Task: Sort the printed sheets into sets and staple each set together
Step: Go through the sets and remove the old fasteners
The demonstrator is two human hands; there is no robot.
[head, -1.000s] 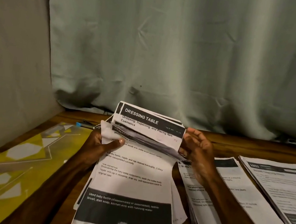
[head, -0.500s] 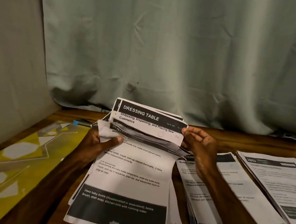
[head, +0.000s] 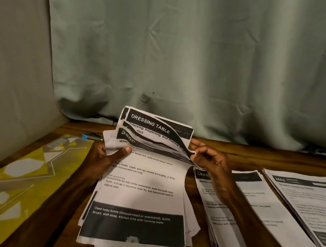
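Several creased printed sheets, white paper with black header and footer bands, held as one loose stack over the table's near middle. The top edges fan apart, with a curling "DRESSING TABLE" page rearmost.

Left hand grips the stack's upper left, thumb across the front page.

Right hand pinches the fanned upper-right corners, fingers curled.

Flat pile lies under the right forearm; second pile further right.

Glossy yellow folder at left; small blue-tipped object beyond it, unidentifiable.

Dark wooden table; wrinkled pale green curtain behind.
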